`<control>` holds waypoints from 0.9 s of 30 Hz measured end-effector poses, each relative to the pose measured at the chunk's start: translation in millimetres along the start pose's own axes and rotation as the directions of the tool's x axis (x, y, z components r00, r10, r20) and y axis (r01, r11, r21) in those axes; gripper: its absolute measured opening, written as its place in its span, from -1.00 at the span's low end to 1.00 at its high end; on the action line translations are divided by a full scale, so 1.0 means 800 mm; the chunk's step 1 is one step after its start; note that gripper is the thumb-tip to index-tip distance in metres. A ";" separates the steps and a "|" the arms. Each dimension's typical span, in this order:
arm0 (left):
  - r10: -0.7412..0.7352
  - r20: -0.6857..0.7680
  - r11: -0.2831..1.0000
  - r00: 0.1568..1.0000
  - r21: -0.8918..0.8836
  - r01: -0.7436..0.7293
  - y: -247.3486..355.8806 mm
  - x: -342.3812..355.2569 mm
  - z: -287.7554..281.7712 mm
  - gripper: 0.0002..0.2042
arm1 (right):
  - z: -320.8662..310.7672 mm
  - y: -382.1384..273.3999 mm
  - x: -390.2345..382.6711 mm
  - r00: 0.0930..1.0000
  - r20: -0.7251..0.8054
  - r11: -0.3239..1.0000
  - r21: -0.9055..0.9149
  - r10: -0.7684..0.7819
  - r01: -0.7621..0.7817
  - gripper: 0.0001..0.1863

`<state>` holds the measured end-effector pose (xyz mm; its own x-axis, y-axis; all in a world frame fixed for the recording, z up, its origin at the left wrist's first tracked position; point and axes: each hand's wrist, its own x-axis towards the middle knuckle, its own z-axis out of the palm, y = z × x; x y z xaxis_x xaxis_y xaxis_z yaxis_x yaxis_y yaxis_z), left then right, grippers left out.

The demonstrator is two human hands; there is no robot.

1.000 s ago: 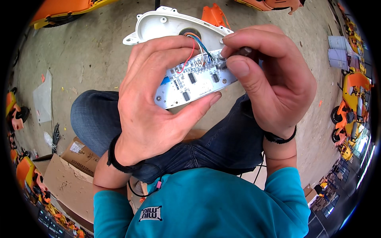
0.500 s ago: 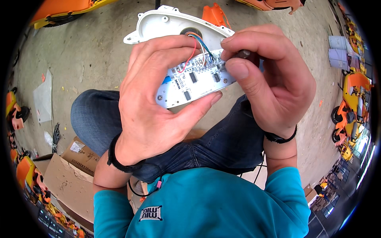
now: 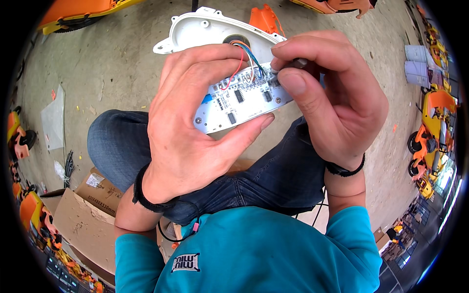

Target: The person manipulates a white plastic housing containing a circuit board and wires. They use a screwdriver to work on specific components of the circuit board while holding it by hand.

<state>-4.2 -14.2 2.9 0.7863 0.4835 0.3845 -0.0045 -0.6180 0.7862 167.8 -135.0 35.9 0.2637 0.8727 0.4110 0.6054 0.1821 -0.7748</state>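
Note:
My left hand (image 3: 183, 127) grips a white circuit board (image 3: 251, 105) by its left end, thumb along the lower edge. Coloured wires (image 3: 249, 56) run from the board's upper edge to a grommet in a white plastic housing (image 3: 188, 34) just beyond. My right hand (image 3: 344, 107) is closed around a short dark cylindrical piece (image 3: 300, 63), its fingertips at the board's right end; what that piece is, and whatever lies under the fingertips, I cannot make out. An orange plastic part (image 3: 261, 19) sits behind the housing.
Below are my jeans-clad legs. A cardboard box (image 3: 83, 224) is at lower left, near a cable bundle (image 3: 68, 171) and a clear plastic sheet (image 3: 53, 122). Orange-and-yellow vehicles (image 3: 435, 112) line both sides and the far edge; pale stacked boxes (image 3: 415, 71) stand at right.
The board and my left hand have shifted very slightly to the right. My right hand keeps its grip at the board's end.

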 end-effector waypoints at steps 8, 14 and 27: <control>-0.010 0.009 1.000 1.000 -0.002 0.010 0.002 0.001 0.000 -0.46 | -0.003 0.001 0.000 1.000 0.017 1.000 -0.001 0.011 -0.011 -0.75; -0.005 0.007 1.000 1.000 -0.001 0.005 0.001 0.000 0.000 -0.45 | -0.001 -0.001 0.000 0.999 -0.001 0.999 0.025 0.042 -0.042 -0.76; 0.008 -0.002 1.000 1.000 -0.006 -0.008 0.001 0.000 0.001 -0.45 | -0.004 0.001 -0.002 0.999 0.013 0.999 0.020 0.044 -0.045 -0.76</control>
<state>-3.8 -14.9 3.4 0.7848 0.4800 0.3919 -0.0145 -0.6180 0.7860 170.8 -137.4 36.2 0.2801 0.8859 0.3698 0.5779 0.1520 -0.8018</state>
